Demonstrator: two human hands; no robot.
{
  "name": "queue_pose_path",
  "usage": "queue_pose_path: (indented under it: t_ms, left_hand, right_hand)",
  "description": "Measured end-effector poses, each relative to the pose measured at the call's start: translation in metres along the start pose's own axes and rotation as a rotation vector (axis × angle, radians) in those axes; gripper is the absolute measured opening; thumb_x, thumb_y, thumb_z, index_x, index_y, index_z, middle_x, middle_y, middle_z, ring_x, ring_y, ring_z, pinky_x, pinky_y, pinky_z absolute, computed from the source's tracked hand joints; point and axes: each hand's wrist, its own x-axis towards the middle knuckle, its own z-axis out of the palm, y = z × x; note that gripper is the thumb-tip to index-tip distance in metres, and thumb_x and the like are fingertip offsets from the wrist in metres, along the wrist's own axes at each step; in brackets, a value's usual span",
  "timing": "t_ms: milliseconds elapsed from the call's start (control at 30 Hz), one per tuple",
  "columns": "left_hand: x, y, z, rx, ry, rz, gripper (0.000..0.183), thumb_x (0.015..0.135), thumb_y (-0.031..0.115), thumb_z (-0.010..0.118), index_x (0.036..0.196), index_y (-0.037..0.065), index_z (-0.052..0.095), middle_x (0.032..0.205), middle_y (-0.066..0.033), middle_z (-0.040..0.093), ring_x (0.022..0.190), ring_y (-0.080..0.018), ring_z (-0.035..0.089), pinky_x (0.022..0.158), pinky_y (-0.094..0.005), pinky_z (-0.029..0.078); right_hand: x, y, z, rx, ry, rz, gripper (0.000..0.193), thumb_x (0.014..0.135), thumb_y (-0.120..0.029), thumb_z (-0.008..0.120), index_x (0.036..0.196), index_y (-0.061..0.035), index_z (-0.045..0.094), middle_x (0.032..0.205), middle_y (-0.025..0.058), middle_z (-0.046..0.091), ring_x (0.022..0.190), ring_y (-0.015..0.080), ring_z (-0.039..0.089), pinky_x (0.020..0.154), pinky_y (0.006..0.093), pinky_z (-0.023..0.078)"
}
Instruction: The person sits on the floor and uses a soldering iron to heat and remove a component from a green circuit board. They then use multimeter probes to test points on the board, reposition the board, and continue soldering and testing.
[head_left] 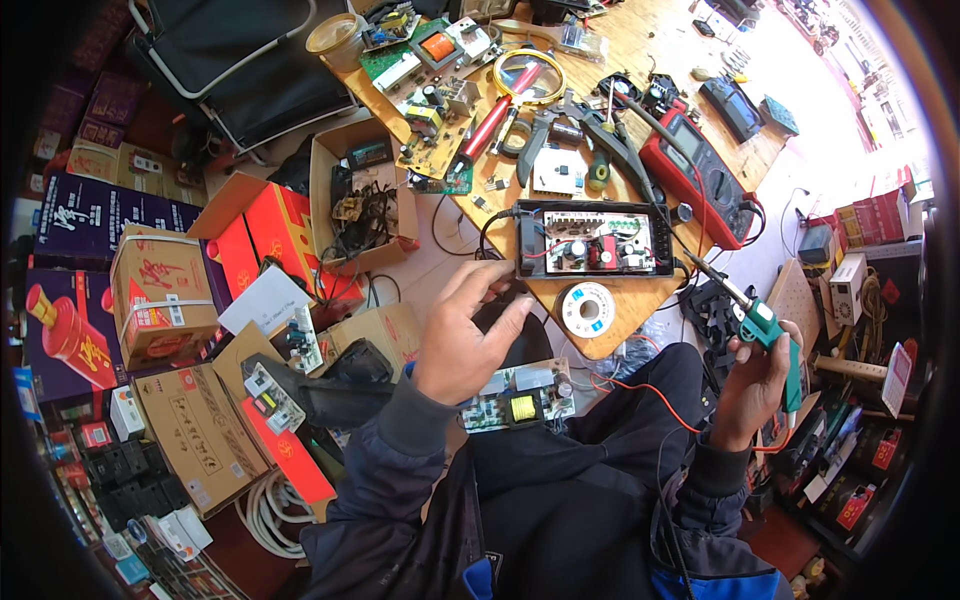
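Observation:
My right hand (748, 395) is wrapped round a green soldering iron (762, 326), whose metal tip points up and left toward the table. A red-orange cord trails from the iron across my leg. My left hand (468, 330) is open, thumb and fingers apart, near the table's front left edge. Just beyond its fingertips lies a black case (528, 262) with a populated circuit board (580, 262) inside. A spool of solder (588, 310) sits on the table corner, in front of the case. Another circuit board (520, 397) with a yellow transformer rests by my lap, below my left hand.
Beyond the case are a red multimeter (690, 160), a magnifying glass (528, 78), pliers (545, 130) and more circuit boards (425, 125) on the wooden table (640, 300). Cartons (165, 300) crowd the left; an open box (400, 215) of cables stands beside the table.

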Motion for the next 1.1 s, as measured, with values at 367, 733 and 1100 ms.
queue_pose_path:
  t_ms: [367,733,1100]
  left_hand:
    - [0.149,0.013,-0.024,0.686,-0.180,0.612,0.010,0.090,0.015,0.077,0.095,0.007,0.081,0.100,-0.0122,0.061,0.101,-0.0338,0.064,0.087,-0.0465,0.054]
    - [0.188,0.022,-0.004,0.931,-0.496,0.649,0.006,0.082,0.012,0.078,0.086,0.008,0.079,0.100,-0.0104,0.066,0.104,-0.0331,0.068,0.089,-0.0465,0.057]
    - [0.196,0.010,0.001,0.917,-0.525,0.802,0.005,0.079,0.011,0.078,0.079,0.006,0.075,0.098,-0.0098,0.065,0.103,-0.0332,0.066,0.089,-0.0463,0.056]
  right_hand:
    - [-0.015,-0.010,0.003,0.004,0.002,-0.016,0.027,0.118,-0.026,0.054,0.136,-0.0068,0.057,0.099,0.0069,0.069,0.076,0.0110,0.060,0.079,0.0346,0.056]
    - [-0.025,-0.022,-0.001,0.003,0.054,-0.032,0.027,0.117,-0.024,0.055,0.136,-0.0057,0.056,0.101,0.0091,0.070,0.074,0.0126,0.061,0.078,0.0369,0.058]
    - [-0.027,-0.024,-0.005,0.018,0.059,-0.053,0.028,0.115,-0.022,0.057,0.136,-0.0043,0.053,0.102,0.0137,0.071,0.074,0.0167,0.066,0.078,0.0387,0.061]
